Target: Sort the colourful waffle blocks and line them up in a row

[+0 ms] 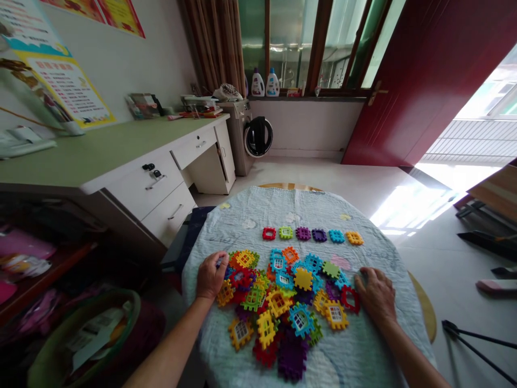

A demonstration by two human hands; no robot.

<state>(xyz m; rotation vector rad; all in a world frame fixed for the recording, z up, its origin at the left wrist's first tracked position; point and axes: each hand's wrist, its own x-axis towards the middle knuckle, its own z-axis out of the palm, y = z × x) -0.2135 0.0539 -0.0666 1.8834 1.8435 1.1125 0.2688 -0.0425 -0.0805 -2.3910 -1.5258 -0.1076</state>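
Note:
A loose pile of colourful notched plastic tiles lies on the cloth-covered round table (343, 366). Behind it runs a row of single tiles, from a red tile (269, 233) through green, purple, dark blue and light blue to an orange tile (354, 238). My left hand (211, 275) is at the pile's left edge, fingers curled together; a small bluish bit shows by the thumb, too small to name. My right hand (376, 293) rests on the cloth at the right, fingers loosely bent and apart, beside a red open-framed tile (350, 299).
A green-topped desk (121, 143) stands at the left, with a washing machine (242, 134) beyond it. A bin (135, 318) is at the lower left. The red door (420, 81) stands at the right, and a black stand (480, 339) is on the floor.

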